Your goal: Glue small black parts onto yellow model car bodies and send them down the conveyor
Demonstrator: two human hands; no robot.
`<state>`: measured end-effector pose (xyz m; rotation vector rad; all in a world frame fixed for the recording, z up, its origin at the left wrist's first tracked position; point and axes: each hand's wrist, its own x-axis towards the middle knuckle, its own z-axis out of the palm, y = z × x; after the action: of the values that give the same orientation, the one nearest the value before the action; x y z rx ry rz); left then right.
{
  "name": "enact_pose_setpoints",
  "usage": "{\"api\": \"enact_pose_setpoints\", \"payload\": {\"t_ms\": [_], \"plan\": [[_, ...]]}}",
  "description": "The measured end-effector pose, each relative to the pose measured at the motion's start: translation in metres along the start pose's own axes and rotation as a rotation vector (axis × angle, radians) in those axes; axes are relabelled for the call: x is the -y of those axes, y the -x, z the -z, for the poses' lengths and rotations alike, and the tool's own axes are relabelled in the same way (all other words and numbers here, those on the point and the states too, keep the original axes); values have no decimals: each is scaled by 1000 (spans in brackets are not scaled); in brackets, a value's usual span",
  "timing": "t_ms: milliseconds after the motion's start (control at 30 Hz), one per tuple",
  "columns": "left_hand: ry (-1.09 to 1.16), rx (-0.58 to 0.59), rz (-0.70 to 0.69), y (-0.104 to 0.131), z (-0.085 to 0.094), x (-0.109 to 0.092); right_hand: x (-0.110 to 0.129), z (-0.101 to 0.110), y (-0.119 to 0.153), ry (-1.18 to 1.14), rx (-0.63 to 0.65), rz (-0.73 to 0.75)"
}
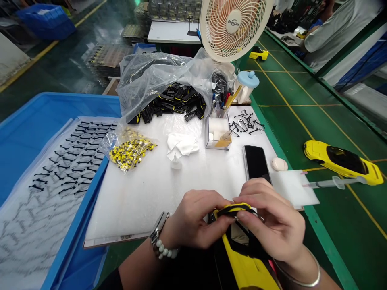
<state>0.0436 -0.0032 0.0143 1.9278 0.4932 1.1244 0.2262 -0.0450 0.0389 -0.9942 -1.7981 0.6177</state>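
My left hand (201, 217) pinches one end of a curved black-and-yellow plastic part (236, 208) between thumb and fingers. At its other end, the thumb and fingers of my right hand (273, 219) are closed on the same part. Right below it, a yellow model car (246, 268) with dark windows lies at the table's near edge, partly covered by my hands and wrists. I cannot tell whether the part touches the car. A black phone (256, 161) lies just beyond my right hand.
Across the white board (130, 201) are a bag of small yellow-black pieces (131, 151), a bag of black parts (178, 98), a white cloth (182, 144) and a pen holder (218, 131). A blue bin (75, 237) stands left, a fan (236, 28) behind, a syringe (332, 183) right.
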Motion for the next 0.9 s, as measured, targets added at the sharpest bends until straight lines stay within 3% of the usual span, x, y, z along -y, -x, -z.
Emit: {"api": "enact_pose_setpoints", "payload": {"t_ms": [200, 333, 533, 767, 900], "plan": [[66, 144, 263, -4, 6, -11, -2, -8, -3, -4, -59, -10], [88, 73, 227, 0, 3, -9, -11, -3, 0, -101, 4, -43], [101, 57, 239, 1, 4, -1, -17, -1, 11, -222, 254, -437], [54, 252, 319, -14, 19, -18, -14, -6, 6, -272, 282, -399], [40, 260, 306, -19, 21, -21, -14, -7, 5, -284, 261, -399]]}}
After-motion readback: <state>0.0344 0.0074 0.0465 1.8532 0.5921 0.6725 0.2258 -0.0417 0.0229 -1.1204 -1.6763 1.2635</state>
